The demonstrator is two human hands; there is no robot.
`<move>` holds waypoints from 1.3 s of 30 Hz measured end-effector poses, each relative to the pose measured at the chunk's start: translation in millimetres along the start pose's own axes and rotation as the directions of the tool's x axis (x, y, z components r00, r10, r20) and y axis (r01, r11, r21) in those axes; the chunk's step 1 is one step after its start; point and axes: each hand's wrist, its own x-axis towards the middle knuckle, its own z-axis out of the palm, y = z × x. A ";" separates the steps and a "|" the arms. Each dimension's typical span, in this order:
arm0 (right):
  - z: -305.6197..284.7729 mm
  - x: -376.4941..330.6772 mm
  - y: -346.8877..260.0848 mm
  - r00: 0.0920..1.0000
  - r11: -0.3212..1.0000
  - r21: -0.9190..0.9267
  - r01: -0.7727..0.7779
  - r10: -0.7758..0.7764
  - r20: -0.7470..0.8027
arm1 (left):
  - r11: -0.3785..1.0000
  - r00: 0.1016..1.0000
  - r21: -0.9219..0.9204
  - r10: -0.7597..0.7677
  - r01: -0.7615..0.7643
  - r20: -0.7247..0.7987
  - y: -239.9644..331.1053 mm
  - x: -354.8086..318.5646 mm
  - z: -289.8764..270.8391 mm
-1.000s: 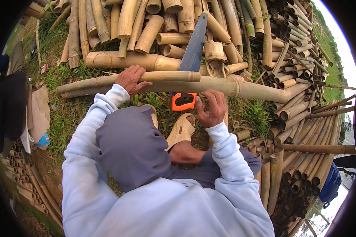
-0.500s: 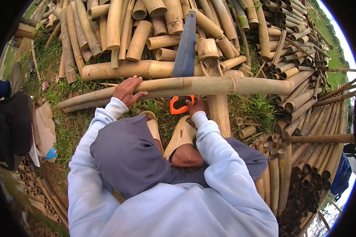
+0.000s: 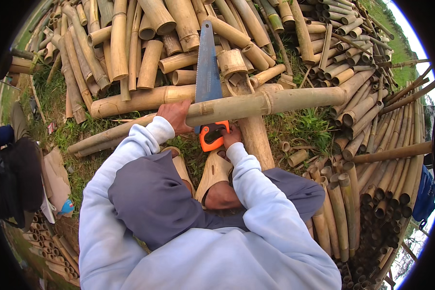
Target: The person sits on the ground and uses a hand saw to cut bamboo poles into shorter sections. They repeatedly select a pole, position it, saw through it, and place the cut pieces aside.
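A long bamboo pole (image 3: pixel 237 107) lies crosswise in front of me, over a thick bamboo piece (image 3: pixel 254 140) that points toward me. My left hand (image 3: pixel 176 117) is closed around the pole, left of the saw. In my right hand (image 3: pixel 233 136) is the orange handle (image 3: pixel 211 137) of a handsaw (image 3: pixel 208 70). Its blue toothed blade runs beneath the pole and points away from me; the pole hides part of it. A second, thinner length of bamboo (image 3: pixel 101 146) shows under the pole's left end.
Cut bamboo pieces (image 3: pixel 152 63) are heaped at the far side. More bamboo stacks (image 3: pixel 340 210) stand at the right, with long poles (image 3: pixel 396 152) behind. My sandalled feet (image 3: pixel 212 176) rest on grass below the saw. Dark bags or clothes (image 3: pixel 21 164) and cardboard (image 3: pixel 57 171) lie at left.
My left hand has slid right along the pole and now wraps round it, close to the saw. The saw handle sits slightly nearer me. The whole view has shifted a little.
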 end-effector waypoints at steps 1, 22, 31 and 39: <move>1.4 0.6 -3.4 0.998 0.999 0.025 -0.032 0.031 0.051 | 1.000 1.000 -0.007 0.003 -0.003 -0.004 -4.0 2.0 3.4; -115.4 -149.2 -143.2 0.892 0.835 0.450 0.317 -0.102 -0.440 | 0.989 0.929 -0.074 0.092 -0.127 -0.358 -23.2 -37.6 -80.2; -235.1 -223.0 -158.7 0.489 0.785 0.195 0.588 -0.153 -0.859 | 0.999 0.984 -0.032 0.013 -0.019 -0.179 -46.8 22.2 -29.0; -243.4 -258.7 -185.5 0.466 0.675 -0.124 0.727 -0.619 -0.632 | 0.997 0.998 0.064 -0.034 0.037 -0.048 -47.2 53.3 -0.4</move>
